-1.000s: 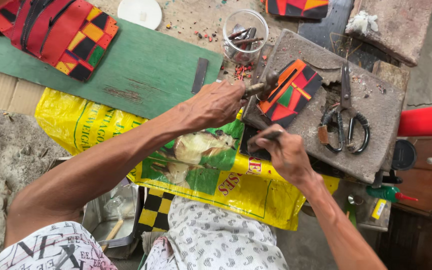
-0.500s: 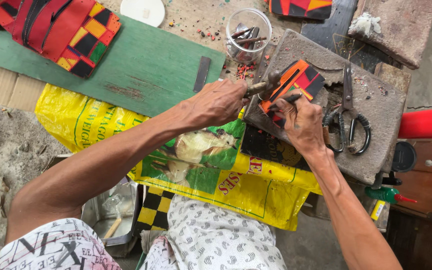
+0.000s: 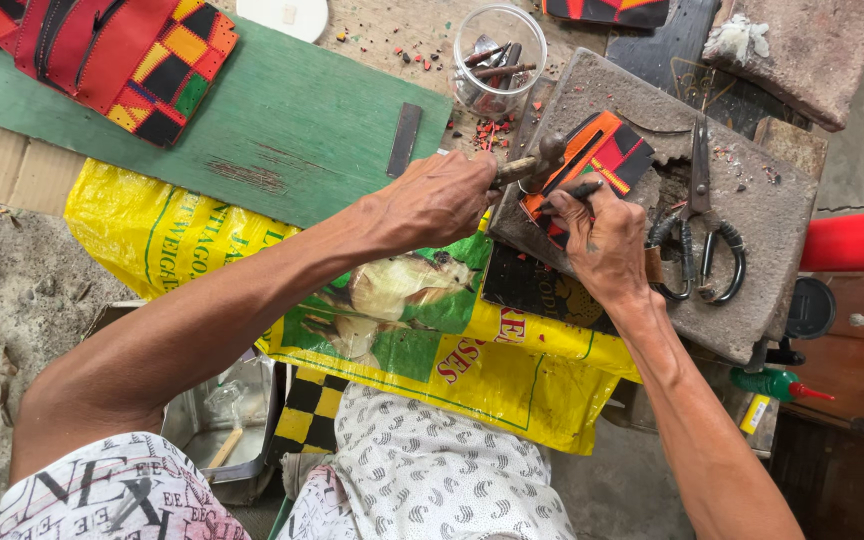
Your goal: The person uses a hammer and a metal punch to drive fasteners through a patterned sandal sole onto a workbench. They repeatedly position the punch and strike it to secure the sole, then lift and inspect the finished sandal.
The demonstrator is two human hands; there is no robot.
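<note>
My left hand (image 3: 442, 198) grips the wooden handle of a small hammer (image 3: 535, 163), its head just above a patchwork leather piece (image 3: 602, 155) in orange, red and black. That piece lies on a grey stone block (image 3: 742, 215). My right hand (image 3: 602, 240) pinches a thin dark punch tool (image 3: 574, 192) with its tip set against the leather piece. Black-handled scissors (image 3: 700, 225) rest on the block just right of my right hand.
A clear cup (image 3: 499, 58) of small tools stands behind the block. A green board (image 3: 282, 130) carries a metal strip (image 3: 404, 140) and more patchwork leather (image 3: 117, 55). A yellow printed sack (image 3: 402, 330) covers my lap. A red cylinder (image 3: 857, 240) is at right.
My right hand moved from the sack up onto the leather piece and set the dark punch tool on it. The left hand stayed at the hammer.
</note>
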